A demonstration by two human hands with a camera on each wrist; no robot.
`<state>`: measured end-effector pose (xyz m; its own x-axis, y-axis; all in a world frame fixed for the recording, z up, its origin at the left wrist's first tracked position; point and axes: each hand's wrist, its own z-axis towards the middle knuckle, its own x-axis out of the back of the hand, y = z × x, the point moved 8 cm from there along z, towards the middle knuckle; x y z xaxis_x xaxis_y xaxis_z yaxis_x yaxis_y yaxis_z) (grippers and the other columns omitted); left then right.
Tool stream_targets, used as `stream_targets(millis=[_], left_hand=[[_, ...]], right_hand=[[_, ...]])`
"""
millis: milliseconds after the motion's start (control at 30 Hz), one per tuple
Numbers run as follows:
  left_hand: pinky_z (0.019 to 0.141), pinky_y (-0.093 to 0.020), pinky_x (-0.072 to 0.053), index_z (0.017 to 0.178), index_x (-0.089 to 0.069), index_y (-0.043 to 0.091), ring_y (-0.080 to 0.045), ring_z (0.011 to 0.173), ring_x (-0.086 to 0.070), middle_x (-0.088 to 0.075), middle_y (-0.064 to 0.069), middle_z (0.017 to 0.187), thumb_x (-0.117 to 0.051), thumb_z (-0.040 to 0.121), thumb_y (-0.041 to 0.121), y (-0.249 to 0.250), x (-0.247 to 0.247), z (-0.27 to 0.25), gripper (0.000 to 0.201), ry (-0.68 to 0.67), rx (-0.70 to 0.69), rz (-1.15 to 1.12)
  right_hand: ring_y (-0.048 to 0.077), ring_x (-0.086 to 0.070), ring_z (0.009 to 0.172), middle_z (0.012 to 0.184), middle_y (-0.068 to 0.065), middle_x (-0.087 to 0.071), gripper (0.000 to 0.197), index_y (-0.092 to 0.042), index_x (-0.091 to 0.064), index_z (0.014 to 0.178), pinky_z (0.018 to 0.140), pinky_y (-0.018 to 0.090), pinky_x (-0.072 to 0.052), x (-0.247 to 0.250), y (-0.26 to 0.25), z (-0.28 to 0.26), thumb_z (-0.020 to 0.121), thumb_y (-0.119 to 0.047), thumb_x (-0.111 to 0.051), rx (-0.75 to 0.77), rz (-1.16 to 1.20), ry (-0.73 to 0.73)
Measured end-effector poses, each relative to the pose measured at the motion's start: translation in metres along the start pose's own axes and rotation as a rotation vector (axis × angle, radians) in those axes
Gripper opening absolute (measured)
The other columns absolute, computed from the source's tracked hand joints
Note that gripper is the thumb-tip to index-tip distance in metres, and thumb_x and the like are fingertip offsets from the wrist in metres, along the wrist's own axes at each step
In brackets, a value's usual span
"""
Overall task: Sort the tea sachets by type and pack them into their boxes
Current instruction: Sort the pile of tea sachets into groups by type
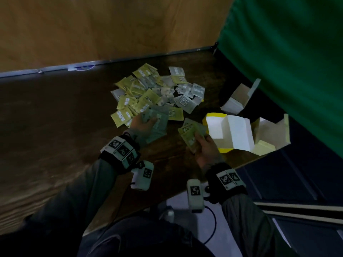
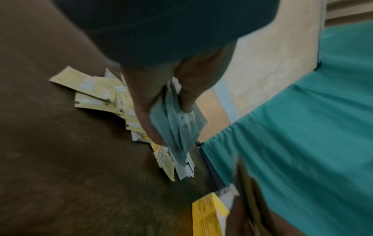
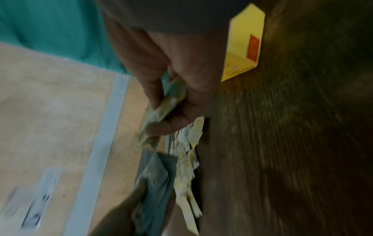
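A loose pile of yellow and grey tea sachets (image 1: 154,89) lies on the dark wooden table (image 1: 55,112). My left hand (image 1: 143,123) grips a stack of grey-green sachets (image 1: 157,125) at the pile's near edge; the left wrist view shows thumb and fingers curled round that stack (image 2: 177,126). My right hand (image 1: 203,143) holds a fan of yellow sachets (image 1: 191,134) just left of the open yellow box (image 1: 222,134); in the right wrist view the fingers pinch that bundle (image 3: 163,108). The yellow box (image 3: 246,43) sits behind the hand.
Two more open boxes stand at the right: a grey one (image 1: 239,98) farther back and a pale yellow one (image 1: 269,136) at the table's right edge. A green cloth (image 1: 287,62) hangs close behind them. A wooden wall (image 1: 92,25) borders the far side.
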<state>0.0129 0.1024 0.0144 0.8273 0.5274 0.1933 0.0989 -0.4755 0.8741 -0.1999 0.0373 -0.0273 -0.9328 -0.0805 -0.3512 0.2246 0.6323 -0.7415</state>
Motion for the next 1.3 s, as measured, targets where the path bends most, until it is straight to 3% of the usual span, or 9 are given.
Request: stream_targets(millis=[200, 267, 367, 500, 733, 867, 967, 1200, 1300], left_hand=[[0.092, -0.042, -0.046, 0.125, -0.051, -0.001, -0.024, 0.102, -0.054, -0.057, -0.009, 0.106, -0.049, 0.096, 0.028, -0.004, -0.003, -0.021, 0.042, -0.197, 0.13, -0.188], [0.094, -0.045, -0.047, 0.116, -0.058, 0.005, -0.029, 0.109, -0.057, -0.06, -0.013, 0.115, -0.056, 0.092, 0.029, -0.008, 0.004, -0.022, 0.034, -0.246, 0.093, -0.145], [0.091, -0.047, -0.05, 0.089, -0.059, 0.02, -0.031, 0.102, -0.061, -0.064, -0.01, 0.103, -0.065, 0.086, 0.022, -0.017, 0.02, -0.021, 0.008, -0.254, 0.093, -0.049], [0.077, -0.039, -0.055, 0.095, -0.063, 0.007, -0.026, 0.087, -0.065, -0.067, -0.012, 0.102, -0.069, 0.082, 0.019, -0.034, 0.052, -0.012, 0.018, -0.126, 0.14, -0.224], [0.079, -0.038, -0.052, 0.098, -0.063, 0.009, -0.022, 0.081, -0.063, -0.065, -0.006, 0.092, -0.071, 0.08, 0.019, -0.047, 0.119, 0.004, 0.022, 0.023, 0.172, -0.272], [0.068, -0.035, -0.058, 0.102, -0.063, 0.007, -0.022, 0.081, -0.066, -0.067, -0.007, 0.093, -0.073, 0.078, 0.016, -0.045, 0.142, 0.006, 0.027, 0.069, 0.147, -0.336], [0.081, -0.044, -0.055, 0.11, -0.06, 0.002, -0.029, 0.094, -0.065, -0.066, -0.013, 0.105, -0.072, 0.078, 0.01, -0.038, 0.138, 0.002, 0.035, -0.018, 0.104, -0.27], [0.062, -0.034, -0.058, 0.091, -0.06, 0.009, -0.018, 0.069, -0.068, -0.068, -0.007, 0.083, -0.061, 0.077, -0.014, -0.032, 0.098, -0.014, 0.027, -0.302, 0.032, -0.299], [0.063, -0.035, -0.057, 0.09, -0.06, 0.013, -0.017, 0.071, -0.065, -0.07, 0.0, 0.077, -0.058, 0.085, -0.003, -0.035, 0.104, -0.011, 0.017, -0.26, 0.084, -0.278]], right_hand=[[0.025, -0.065, 0.079, 0.107, 0.015, -0.064, 0.038, -0.009, -0.054, 0.114, 0.055, 0.031, -0.056, -0.037, 0.027, -0.013, 0.081, -0.015, -0.071, -0.012, -0.234, 0.022], [0.028, -0.065, 0.085, 0.112, 0.019, -0.063, 0.039, -0.005, -0.057, 0.115, 0.064, 0.035, -0.058, -0.05, 0.04, -0.017, 0.081, -0.016, -0.072, -0.031, -0.252, 0.012], [0.018, -0.063, 0.069, 0.098, 0.014, -0.064, 0.027, -0.005, -0.056, 0.113, 0.051, 0.025, -0.053, -0.063, 0.054, -0.02, 0.087, -0.005, -0.063, -0.089, -0.215, -0.037], [0.019, -0.062, 0.071, 0.088, 0.008, -0.065, 0.015, -0.014, -0.061, 0.094, 0.054, 0.027, -0.054, -0.07, 0.063, -0.019, 0.084, -0.004, -0.065, -0.114, -0.211, -0.019], [0.022, -0.06, 0.076, 0.096, 0.013, -0.062, 0.017, -0.009, -0.055, 0.099, 0.045, 0.022, -0.052, -0.054, 0.085, -0.02, 0.086, -0.001, -0.062, -0.145, -0.422, 0.139], [0.029, -0.047, 0.122, 0.14, 0.013, -0.041, 0.056, -0.014, -0.042, 0.135, 0.089, 0.033, -0.047, -0.067, 0.092, -0.016, 0.085, -0.02, -0.068, -0.028, -1.07, 0.111], [0.024, -0.028, 0.138, 0.152, 0.005, -0.024, 0.073, -0.022, -0.034, 0.143, 0.109, 0.042, -0.033, -0.1, 0.073, -0.023, 0.082, -0.048, -0.064, 0.188, -1.207, 0.12], [0.027, -0.066, 0.088, 0.104, 0.018, -0.067, 0.023, -0.003, -0.062, 0.105, 0.076, 0.044, -0.057, -0.155, 0.051, -0.026, 0.084, -0.01, -0.068, 0.314, -0.728, -0.124], [0.014, -0.063, 0.07, 0.096, 0.014, -0.069, 0.019, -0.004, -0.064, 0.105, 0.058, 0.026, -0.053, -0.149, 0.056, -0.02, 0.087, -0.011, -0.065, 0.288, -0.783, -0.15]])
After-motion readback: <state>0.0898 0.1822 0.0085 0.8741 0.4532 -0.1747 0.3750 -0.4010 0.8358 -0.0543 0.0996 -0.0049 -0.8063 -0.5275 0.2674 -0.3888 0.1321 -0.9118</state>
